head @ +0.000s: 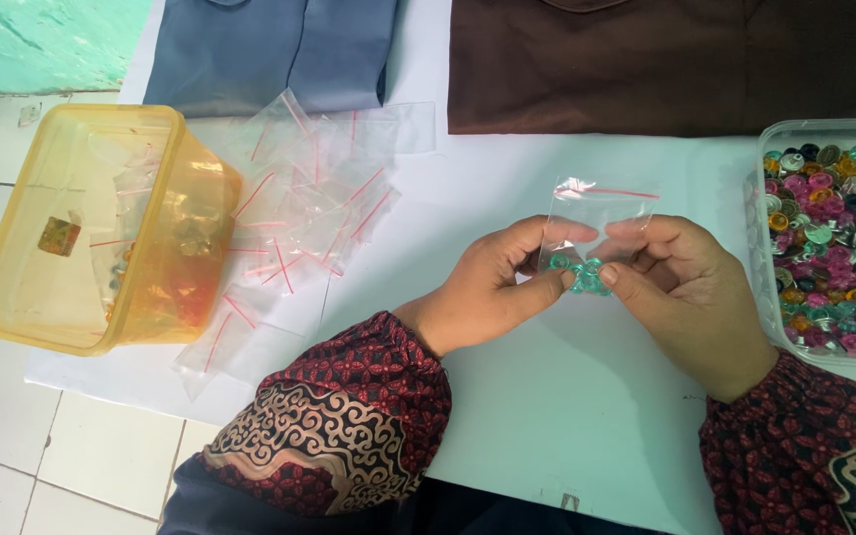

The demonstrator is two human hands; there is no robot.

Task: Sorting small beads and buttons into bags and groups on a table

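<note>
Both hands pinching: left hand [492, 282] and right hand [681, 287] grip the small clear bag [591, 213] over teal beads [579, 275]; best keep its mouth wide, mid-table [567, 396].

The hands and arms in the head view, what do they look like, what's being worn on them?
Both hands are bare: the left hand and right hand show no gloves, rings or watch. Each arm wears a long sleeve gathered at the wrist, dark red with a small black floral print. The left sleeve has a cream and black swirling scroll panel; the right sleeve shows a similar one.
</note>
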